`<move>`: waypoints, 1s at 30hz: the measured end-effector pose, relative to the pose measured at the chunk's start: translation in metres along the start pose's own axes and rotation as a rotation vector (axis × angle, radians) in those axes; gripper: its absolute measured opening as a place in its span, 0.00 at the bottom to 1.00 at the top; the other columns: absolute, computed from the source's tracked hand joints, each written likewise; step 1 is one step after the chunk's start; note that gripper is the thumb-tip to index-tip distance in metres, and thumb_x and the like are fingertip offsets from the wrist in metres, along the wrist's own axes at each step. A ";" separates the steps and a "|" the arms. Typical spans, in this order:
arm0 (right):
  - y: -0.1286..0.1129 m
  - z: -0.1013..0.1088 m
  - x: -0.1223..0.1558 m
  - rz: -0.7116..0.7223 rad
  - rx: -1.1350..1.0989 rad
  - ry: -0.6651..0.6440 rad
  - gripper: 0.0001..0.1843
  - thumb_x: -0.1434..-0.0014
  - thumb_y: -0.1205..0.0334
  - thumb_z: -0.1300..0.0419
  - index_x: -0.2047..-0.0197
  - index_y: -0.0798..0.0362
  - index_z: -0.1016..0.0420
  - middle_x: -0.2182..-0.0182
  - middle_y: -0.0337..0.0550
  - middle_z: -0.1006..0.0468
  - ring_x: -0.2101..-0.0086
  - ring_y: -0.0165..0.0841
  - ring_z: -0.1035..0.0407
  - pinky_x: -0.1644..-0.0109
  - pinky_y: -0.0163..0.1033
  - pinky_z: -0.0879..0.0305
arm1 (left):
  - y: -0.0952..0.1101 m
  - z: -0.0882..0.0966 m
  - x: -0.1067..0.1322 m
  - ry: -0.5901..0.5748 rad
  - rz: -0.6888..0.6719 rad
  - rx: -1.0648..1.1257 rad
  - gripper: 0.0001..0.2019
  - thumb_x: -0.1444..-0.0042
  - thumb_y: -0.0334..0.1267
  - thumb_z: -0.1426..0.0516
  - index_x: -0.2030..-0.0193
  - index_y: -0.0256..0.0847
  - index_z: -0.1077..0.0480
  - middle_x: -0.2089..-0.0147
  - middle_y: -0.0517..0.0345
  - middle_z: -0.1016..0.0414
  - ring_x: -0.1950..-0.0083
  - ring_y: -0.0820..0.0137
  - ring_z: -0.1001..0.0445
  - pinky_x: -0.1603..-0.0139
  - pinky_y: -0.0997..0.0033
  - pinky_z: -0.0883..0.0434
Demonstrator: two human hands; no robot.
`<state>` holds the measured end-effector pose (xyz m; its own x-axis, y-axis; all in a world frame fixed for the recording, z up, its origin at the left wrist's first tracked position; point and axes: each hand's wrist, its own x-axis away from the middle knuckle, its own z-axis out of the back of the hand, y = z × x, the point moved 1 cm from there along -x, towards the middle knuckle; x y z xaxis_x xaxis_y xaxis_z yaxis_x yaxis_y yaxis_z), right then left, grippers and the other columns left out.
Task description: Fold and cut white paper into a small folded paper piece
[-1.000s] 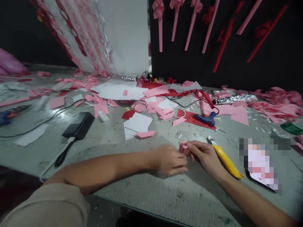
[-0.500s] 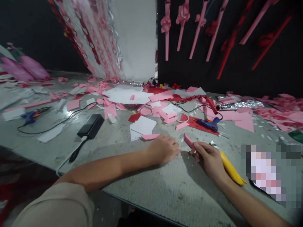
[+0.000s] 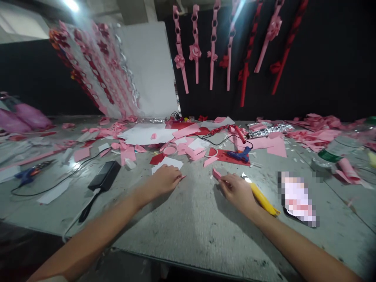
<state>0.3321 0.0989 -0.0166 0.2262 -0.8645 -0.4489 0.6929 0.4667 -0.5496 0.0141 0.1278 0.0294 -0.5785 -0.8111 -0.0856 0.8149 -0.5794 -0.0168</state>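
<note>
My right hand (image 3: 237,190) is closed, pinching a small folded pink paper piece (image 3: 216,173) just above the grey table (image 3: 194,219). My left hand (image 3: 166,179) has its fingers curled down on a flat pink paper scrap (image 3: 182,177) that lies partly on a white sheet (image 3: 167,162); only the scrap's tip shows. A yellow utility knife (image 3: 261,197) lies just right of my right hand, touching the table.
A blue glue gun (image 3: 241,154) rests on red paper (image 3: 225,156) behind my right hand. A black power adapter (image 3: 104,175) with cable lies to the left. A phone (image 3: 296,199) sits at right. Pink, white and red scraps litter the back; paper chains (image 3: 194,51) hang on the wall.
My hands have separated: the left moved left and forward onto the flat pink scrap, while the right kept the folded pink piece. The view has tilted upward.
</note>
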 end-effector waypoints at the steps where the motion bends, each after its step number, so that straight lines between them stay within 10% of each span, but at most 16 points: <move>1: 0.001 -0.001 -0.001 0.009 -0.003 -0.006 0.14 0.29 0.58 0.43 0.60 0.50 0.17 0.64 0.47 0.15 0.62 0.42 0.25 0.56 0.44 0.37 | 0.002 0.003 -0.005 0.028 -0.002 0.004 0.14 0.28 0.39 0.45 0.61 0.39 0.20 0.60 0.48 0.18 0.54 0.58 0.21 0.50 0.59 0.32; 6: 0.001 -0.004 -0.001 0.010 -0.053 -0.041 0.13 0.29 0.61 0.43 0.57 0.51 0.16 0.62 0.47 0.14 0.61 0.42 0.24 0.54 0.45 0.34 | -0.005 0.028 -0.061 0.189 0.049 0.030 0.14 0.25 0.41 0.48 0.49 0.39 0.22 0.45 0.44 0.19 0.40 0.55 0.24 0.36 0.53 0.33; 12: -0.002 -0.001 -0.002 -0.010 -0.094 -0.037 0.12 0.30 0.63 0.42 0.59 0.51 0.15 0.64 0.48 0.14 0.62 0.41 0.23 0.57 0.43 0.34 | -0.025 0.028 -0.131 0.128 0.098 0.018 0.15 0.28 0.46 0.39 0.44 0.37 0.25 0.45 0.49 0.21 0.46 0.61 0.21 0.42 0.50 0.22; 22: -0.001 -0.005 -0.003 0.007 -0.128 -0.050 0.11 0.33 0.69 0.39 0.63 0.50 0.15 0.64 0.44 0.13 0.63 0.39 0.24 0.58 0.40 0.37 | -0.016 -0.002 -0.133 0.068 0.108 0.064 0.18 0.29 0.46 0.38 0.38 0.39 0.27 0.39 0.47 0.24 0.43 0.59 0.21 0.43 0.51 0.20; 30: -0.003 -0.002 -0.004 0.010 -0.131 -0.066 0.10 0.33 0.69 0.38 0.61 0.51 0.14 0.63 0.45 0.13 0.62 0.39 0.24 0.57 0.40 0.37 | -0.029 0.009 -0.139 0.130 0.217 0.121 0.16 0.28 0.47 0.39 0.42 0.38 0.25 0.43 0.48 0.22 0.46 0.61 0.20 0.44 0.53 0.20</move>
<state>0.3277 0.1014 -0.0152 0.2801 -0.8680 -0.4101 0.5958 0.4921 -0.6347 0.0703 0.2562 0.0510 -0.3755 -0.9046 -0.2017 0.9044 -0.4052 0.1338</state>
